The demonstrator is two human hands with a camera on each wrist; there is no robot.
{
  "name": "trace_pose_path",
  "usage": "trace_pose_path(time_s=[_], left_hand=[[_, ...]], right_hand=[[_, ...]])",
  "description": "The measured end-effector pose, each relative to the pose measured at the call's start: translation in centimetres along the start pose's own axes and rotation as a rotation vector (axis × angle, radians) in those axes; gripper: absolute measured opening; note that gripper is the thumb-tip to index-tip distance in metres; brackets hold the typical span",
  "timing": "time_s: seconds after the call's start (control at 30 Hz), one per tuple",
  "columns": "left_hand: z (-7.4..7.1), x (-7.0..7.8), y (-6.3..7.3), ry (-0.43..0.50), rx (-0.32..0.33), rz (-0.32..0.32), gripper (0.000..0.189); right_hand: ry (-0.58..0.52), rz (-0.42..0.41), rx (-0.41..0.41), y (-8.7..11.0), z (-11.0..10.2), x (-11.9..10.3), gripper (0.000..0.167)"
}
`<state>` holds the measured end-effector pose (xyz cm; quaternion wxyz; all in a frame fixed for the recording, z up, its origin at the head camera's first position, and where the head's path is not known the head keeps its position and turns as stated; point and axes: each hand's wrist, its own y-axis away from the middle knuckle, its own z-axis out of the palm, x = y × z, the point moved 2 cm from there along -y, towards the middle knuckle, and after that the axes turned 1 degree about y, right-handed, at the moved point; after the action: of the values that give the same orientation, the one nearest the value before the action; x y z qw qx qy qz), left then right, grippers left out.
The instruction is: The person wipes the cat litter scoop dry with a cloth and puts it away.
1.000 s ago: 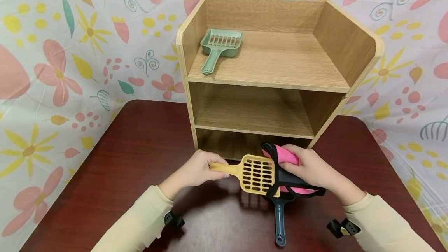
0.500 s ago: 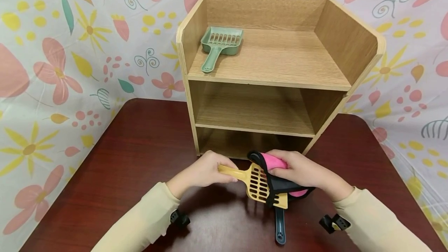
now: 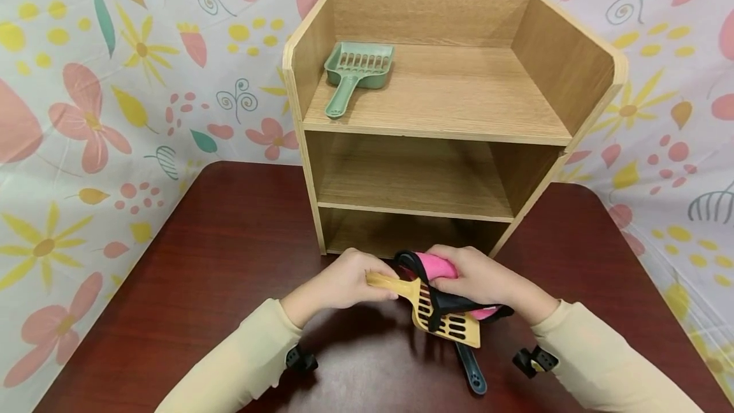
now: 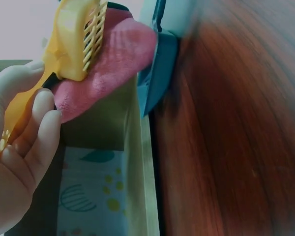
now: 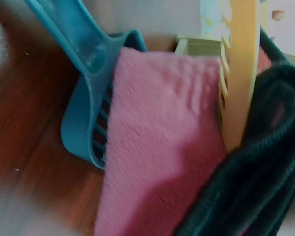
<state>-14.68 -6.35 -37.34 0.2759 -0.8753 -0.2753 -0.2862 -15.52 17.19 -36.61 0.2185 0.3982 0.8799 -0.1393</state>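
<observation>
My left hand (image 3: 351, 279) pinches the handle of a yellow slotted litter scoop (image 3: 392, 283) above the table, its head tilted down to the right. With my right hand (image 3: 478, 278) I grip a bunched pink cloth with black trim (image 3: 437, 266), part of which lies over the scoop's head. Underneath, a dark blue litter scoop (image 3: 471, 368) is on the table, its head mostly hidden in the head view. The right wrist view shows the pink cloth (image 5: 157, 128) between the blue scoop (image 5: 76, 120) and the yellow scoop (image 5: 242, 73).
A wooden shelf unit (image 3: 421, 210) stands behind my hands on the dark red table (image 3: 246, 222). On its top level, at the left, a green scoop (image 3: 346, 91) rests on a matching green tray (image 3: 378, 81). A patterned sheet (image 3: 143, 113) hangs behind.
The yellow scoop has moved right and tilted further down, while the cloth has shifted left across its head. Below them, the blue scoop's handle has swung slightly right.
</observation>
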Motion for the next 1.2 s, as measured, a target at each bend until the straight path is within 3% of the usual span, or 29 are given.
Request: trace_pose_path(time_s=[0.23, 0.33, 0.53, 0.73, 0.87, 1.03, 1.13, 1.2], left_hand=[[-0.2, -1.0, 0.8, -0.009, 0.126, 0.008, 0.020], [-0.2, -1.3, 1.1, -0.004, 0.162, 0.026, 0.021], [0.1, -1.6, 1.5, -0.055, 0.265, 0.123, 0.021], [0.5, -1.8, 1.9, -0.075, 0.355, 0.163, 0.022], [1.0, -1.8, 2.0, -0.079, 0.421, 0.160, 0.022], [1.9, -2.2, 2.0, -0.049, 0.494, 0.154, 0.023], [2.6, -2.2, 2.1, -0.037, 0.532, 0.138, 0.023], [3.1, -2.2, 2.0, -0.038, 0.557, 0.122, 0.024]], right_hand=[[0.031, 0.174, 0.160, 0.9, -0.3, 0.6, 0.028], [-0.015, 0.241, 0.210, 1.3, -0.4, 0.8, 0.029], [-0.181, 0.368, 0.307, 2.3, -0.5, 0.9, 0.037], [-0.564, 0.541, 0.359, 3.3, 0.2, 0.9, 0.044], [-0.859, 0.582, 0.410, 3.8, 1.4, 0.2, 0.038], [-1.270, 0.573, 0.502, 4.1, 2.8, -1.0, 0.024], [-1.539, 0.499, 0.575, 4.2, 3.4, -1.7, 0.012], [-1.700, 0.430, 0.621, 4.3, 3.8, -2.2, 0.015]])
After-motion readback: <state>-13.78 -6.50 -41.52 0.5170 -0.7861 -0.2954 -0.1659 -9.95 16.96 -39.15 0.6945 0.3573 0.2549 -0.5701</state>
